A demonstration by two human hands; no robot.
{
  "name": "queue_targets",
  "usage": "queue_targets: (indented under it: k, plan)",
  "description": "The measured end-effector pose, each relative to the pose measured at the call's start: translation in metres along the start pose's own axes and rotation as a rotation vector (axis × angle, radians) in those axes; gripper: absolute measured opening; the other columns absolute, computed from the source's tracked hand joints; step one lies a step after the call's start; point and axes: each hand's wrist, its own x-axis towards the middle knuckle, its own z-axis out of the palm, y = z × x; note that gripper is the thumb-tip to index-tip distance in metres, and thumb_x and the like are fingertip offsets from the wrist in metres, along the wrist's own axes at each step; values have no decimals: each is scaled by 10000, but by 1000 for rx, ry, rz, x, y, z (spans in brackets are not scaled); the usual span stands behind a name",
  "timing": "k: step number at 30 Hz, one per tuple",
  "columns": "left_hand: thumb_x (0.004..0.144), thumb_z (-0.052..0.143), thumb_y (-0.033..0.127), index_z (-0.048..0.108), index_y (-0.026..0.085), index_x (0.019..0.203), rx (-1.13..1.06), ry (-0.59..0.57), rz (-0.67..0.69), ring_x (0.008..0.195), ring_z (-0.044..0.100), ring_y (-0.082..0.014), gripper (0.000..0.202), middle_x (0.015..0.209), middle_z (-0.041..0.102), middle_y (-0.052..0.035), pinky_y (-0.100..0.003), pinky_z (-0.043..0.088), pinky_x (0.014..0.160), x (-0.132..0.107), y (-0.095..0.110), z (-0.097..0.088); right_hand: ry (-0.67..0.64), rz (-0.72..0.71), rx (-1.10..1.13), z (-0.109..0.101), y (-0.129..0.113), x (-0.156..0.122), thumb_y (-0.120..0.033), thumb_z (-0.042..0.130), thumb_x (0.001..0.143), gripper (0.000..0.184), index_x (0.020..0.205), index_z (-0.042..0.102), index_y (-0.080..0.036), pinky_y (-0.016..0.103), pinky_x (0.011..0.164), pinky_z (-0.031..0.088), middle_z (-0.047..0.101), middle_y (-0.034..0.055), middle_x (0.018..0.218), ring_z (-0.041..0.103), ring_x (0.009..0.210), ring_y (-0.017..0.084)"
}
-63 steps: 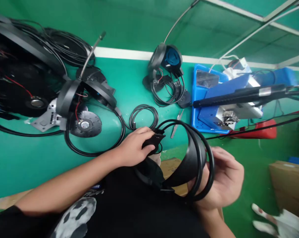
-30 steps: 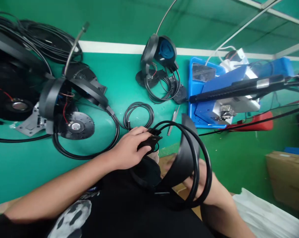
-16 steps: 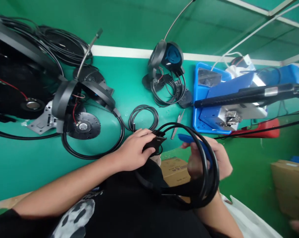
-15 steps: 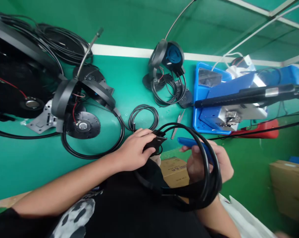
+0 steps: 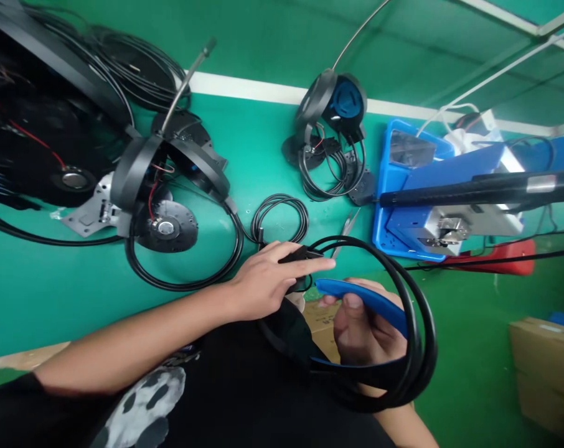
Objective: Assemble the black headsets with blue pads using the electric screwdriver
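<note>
My left hand rests over a black plastic headset part near the table's front edge. Its thumb and curled fingers are on the part, while the index finger points out toward the blue strip. In my right hand is the blue headband strip, pinched with the thumb on its near face. The strip is curved, and its blue inner face also shows lower down. Two loops of thick black cable hang around the right hand and strip. The lower end of the headset is lost against my dark shirt.
Partly opened headsets with bare speakers lie at left, another headset at the back. A coiled cable and metal tweezers are on the table. At right stand a blue tray holding a blue machine, and cardboard boxes.
My left index finger has stretched out to the right, across the black part. My right hand has turned and moved slightly left, bringing the blue strip and cable loops into fuller view.
</note>
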Motion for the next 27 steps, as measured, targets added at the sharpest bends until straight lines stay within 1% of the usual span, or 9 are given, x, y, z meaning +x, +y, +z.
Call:
queue_targets:
  k: [1, 3, 5, 7, 9, 11, 18, 24, 27]
  plan:
    - [1005, 479, 145, 674, 375, 1388, 9, -2, -17, 1408, 539, -304, 488, 1486, 587, -79, -510, 487, 1140, 0, 0, 1, 11, -32, -10, 1, 1, 1, -269, 612, 977, 98, 899, 646, -221, 369, 739, 597, 708, -10, 767, 718, 738, 185]
    - [984, 512, 139, 770, 313, 1230, -4, 0, -48, 1386, 562, -310, 396, 1462, 593, -101, -511, 500, 1127, -1, 1, 1, 1, -93, -49, 1, 1, 3, -233, 603, 979, 98, 895, 654, -223, 352, 753, 594, 705, -13, 772, 718, 768, 179]
    - [966, 587, 186, 790, 269, 1159, -51, 14, -71, 1353, 590, -313, 292, 1413, 622, -120, -512, 506, 1118, 0, 1, 2, -58, -126, -80, 0, 1, 6, -211, 592, 983, 118, 899, 672, -227, 330, 757, 589, 706, -14, 789, 710, 775, 166]
    - [952, 670, 288, 797, 256, 1107, -112, 42, -91, 1329, 609, -314, 203, 1361, 650, -124, -505, 508, 1116, 1, 0, 2, -139, -133, -89, -2, 1, 7, -192, 602, 975, 123, 898, 686, -239, 315, 769, 586, 712, -20, 819, 709, 797, 158]
    - [928, 731, 380, 810, 256, 1038, -167, 66, -100, 1319, 616, -313, 184, 1308, 677, -113, -499, 493, 1132, 2, -1, 2, -179, -131, -99, -4, 4, 7, -176, 628, 959, 115, 901, 692, -252, 311, 796, 584, 717, -29, 847, 717, 833, 157]
    - [929, 738, 393, 821, 256, 981, -203, 75, -99, 1317, 617, -307, 168, 1269, 696, -103, -491, 480, 1142, 3, -2, 2, -196, -127, -116, -6, 7, 6, -174, 654, 946, 108, 905, 697, -264, 312, 830, 580, 725, -39, 874, 726, 869, 157]
    - [947, 720, 330, 814, 227, 907, -191, 73, -101, 1293, 636, -289, 145, 1315, 691, -105, -491, 476, 1146, 3, -1, -1, -193, -112, -120, -2, 12, 2, -212, 653, 943, 91, 907, 704, -279, 345, 813, 581, 731, -46, 862, 736, 866, 184]
    - [941, 718, 304, 801, 227, 874, -156, 36, -111, 1292, 644, -295, 132, 1356, 671, -99, -504, 479, 1145, 2, -1, -3, -213, -27, -92, -2, 15, -6, -206, 626, 968, 132, 883, 705, -270, 410, 877, 573, 742, -21, 875, 729, 872, 203]
    - [938, 722, 296, 788, 211, 865, -138, 36, -111, 1306, 634, -301, 130, 1370, 658, -110, -493, 488, 1132, 2, -1, -3, -205, 4, -61, -1, 18, -9, -235, 613, 986, 155, 860, 698, -267, 404, 843, 583, 739, -21, 859, 732, 866, 205]
